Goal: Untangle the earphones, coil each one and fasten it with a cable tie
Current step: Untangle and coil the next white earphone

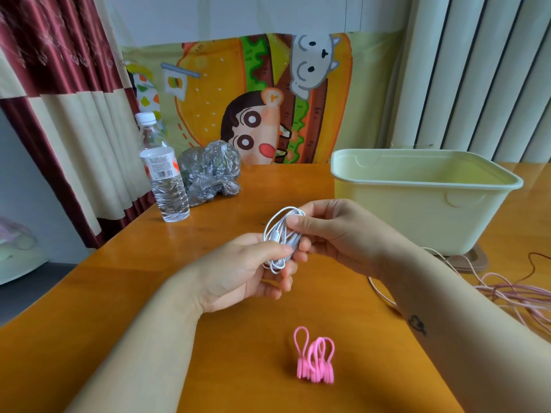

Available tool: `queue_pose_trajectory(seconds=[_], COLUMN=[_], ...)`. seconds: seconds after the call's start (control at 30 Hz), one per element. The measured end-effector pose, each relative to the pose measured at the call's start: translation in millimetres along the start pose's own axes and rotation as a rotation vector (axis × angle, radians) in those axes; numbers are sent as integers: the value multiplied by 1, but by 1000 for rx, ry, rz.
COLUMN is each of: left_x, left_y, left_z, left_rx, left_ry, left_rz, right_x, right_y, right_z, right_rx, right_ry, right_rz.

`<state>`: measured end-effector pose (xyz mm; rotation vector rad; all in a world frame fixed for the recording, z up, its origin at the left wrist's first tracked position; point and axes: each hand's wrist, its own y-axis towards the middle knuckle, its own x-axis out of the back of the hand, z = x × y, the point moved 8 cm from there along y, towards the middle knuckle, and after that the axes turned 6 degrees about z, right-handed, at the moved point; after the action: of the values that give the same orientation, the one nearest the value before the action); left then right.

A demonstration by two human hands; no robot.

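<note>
A coiled white earphone (278, 231) hangs above the middle of the wooden table (125, 317), held between both hands. My left hand (238, 272) grips the lower part of the coil from the left. My right hand (334, 231) pinches its upper part, thumb in front. A cluster of pink loop-shaped cable ties (315, 360) stands on the table nearer to me, below the hands and untouched. A tangle of pink earphone cable (512, 296) lies at the right edge, partly hidden behind my right forearm.
A pale yellow plastic bin (417, 201) stands at the back right, on a lid. At the back left are a water bottle (167, 174) and a crumpled clear plastic bag (211, 171). The table's left edge runs diagonally beside a curtain.
</note>
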<state>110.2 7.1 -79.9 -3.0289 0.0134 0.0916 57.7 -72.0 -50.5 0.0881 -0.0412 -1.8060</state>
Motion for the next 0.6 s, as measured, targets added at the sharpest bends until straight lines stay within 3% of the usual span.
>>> queue_pose_trajectory(seconds=[0.27, 0.5, 0.6], left_x=[-13, -12, -13], left_y=[-4, -8, -9], left_z=[1, -2, 0], left_rx=[36, 3, 9], left_ry=[-113, -233, -183], left_rz=[142, 236, 300], right_x=[-8, -9, -8], right_y=[-8, -6, -9], right_z=[15, 22, 26], right_rx=[24, 136, 132], right_ry=[-22, 16, -110], right_rz=[110, 39, 57])
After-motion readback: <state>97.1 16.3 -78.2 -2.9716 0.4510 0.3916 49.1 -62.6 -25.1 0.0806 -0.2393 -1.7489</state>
